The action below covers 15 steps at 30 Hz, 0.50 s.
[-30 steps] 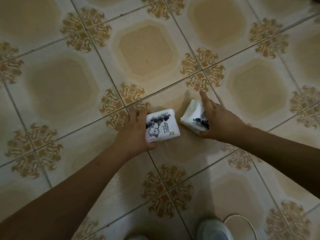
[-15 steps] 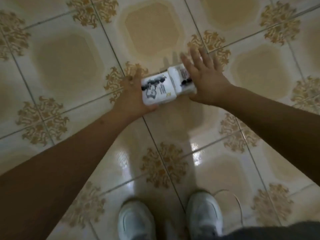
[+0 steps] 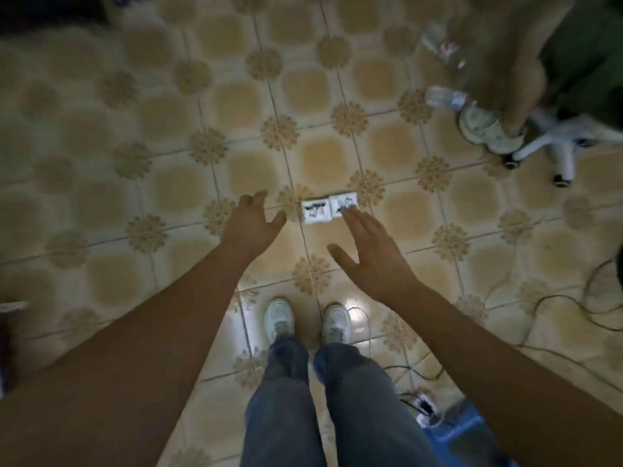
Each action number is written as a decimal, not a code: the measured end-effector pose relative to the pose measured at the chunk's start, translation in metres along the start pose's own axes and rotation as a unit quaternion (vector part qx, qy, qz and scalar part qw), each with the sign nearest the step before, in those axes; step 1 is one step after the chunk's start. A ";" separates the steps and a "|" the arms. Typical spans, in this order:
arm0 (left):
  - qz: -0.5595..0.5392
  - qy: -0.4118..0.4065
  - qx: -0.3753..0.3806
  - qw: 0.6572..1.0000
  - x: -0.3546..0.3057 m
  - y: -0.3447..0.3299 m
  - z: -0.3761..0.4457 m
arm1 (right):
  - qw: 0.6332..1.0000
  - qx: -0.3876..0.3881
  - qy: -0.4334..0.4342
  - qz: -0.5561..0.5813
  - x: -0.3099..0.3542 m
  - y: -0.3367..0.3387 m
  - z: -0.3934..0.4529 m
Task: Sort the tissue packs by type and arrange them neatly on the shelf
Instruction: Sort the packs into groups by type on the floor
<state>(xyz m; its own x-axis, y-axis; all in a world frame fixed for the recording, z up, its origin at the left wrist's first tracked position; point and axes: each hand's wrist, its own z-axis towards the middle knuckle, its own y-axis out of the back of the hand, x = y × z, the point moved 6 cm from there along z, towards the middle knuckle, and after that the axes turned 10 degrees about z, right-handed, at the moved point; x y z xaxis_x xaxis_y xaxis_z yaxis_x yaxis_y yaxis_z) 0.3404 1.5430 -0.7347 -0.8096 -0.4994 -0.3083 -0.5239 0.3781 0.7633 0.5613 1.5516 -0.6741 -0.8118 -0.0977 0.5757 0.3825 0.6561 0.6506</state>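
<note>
Two white tissue packs with black print lie side by side on the patterned tile floor, touching each other: the left pack (image 3: 315, 212) and the right pack (image 3: 343, 204). My left hand (image 3: 251, 222) hovers to the left of them with fingers spread, holding nothing. My right hand (image 3: 369, 251) is raised in front of the right pack, fingers straight and apart, its fingertips overlapping that pack's near edge in the picture. No shelf is in view.
My white shoes (image 3: 278, 317) and jeans stand just below the packs. Another person's shoe (image 3: 483, 129) and a white chair base (image 3: 553, 143) are at the upper right, with a plastic bottle (image 3: 445, 97). Cables (image 3: 573, 308) run at the right; a blue object (image 3: 462, 429) sits lower right.
Both hands have let go of the two packs, which now lie together on the floor. My hands have drawn back and opened, and the view has risen far higher above the floor.
</note>
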 end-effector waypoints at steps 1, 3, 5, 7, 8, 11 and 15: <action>-0.006 0.006 -0.013 1.000 -0.003 0.040 -0.032 | 1.000 -0.010 0.024 0.017 0.038 0.020 -0.025; -0.017 0.011 -0.052 0.998 -0.008 0.117 -0.093 | 0.996 -0.015 0.078 0.050 0.110 0.058 -0.067; -0.044 0.032 -0.096 0.994 -0.006 0.182 -0.155 | 0.988 -0.007 0.135 0.067 0.176 0.084 -0.104; -0.069 0.059 -0.167 0.982 0.001 0.244 -0.217 | 0.977 0.011 0.205 0.058 0.236 0.100 -0.135; -0.082 0.077 -0.206 0.972 0.009 0.271 -0.248 | 0.968 0.023 0.244 0.047 0.266 0.103 -0.148; -0.113 0.124 -0.296 0.940 0.041 0.328 -0.341 | 0.944 0.040 0.327 0.002 0.343 0.108 -0.184; -0.116 0.187 -0.392 0.893 0.097 0.371 -0.471 | 0.907 0.069 0.414 -0.002 0.431 0.100 -0.250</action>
<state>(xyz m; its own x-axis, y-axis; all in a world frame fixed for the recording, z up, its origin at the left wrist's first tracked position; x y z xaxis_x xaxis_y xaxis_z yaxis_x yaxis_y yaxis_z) 0.1923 1.2679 -0.2140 -0.4814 -0.7741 -0.4112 -0.2014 -0.3589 0.9114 0.3597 1.3883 -0.2366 -0.1808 -0.5928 0.7848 0.2752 0.7356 0.6190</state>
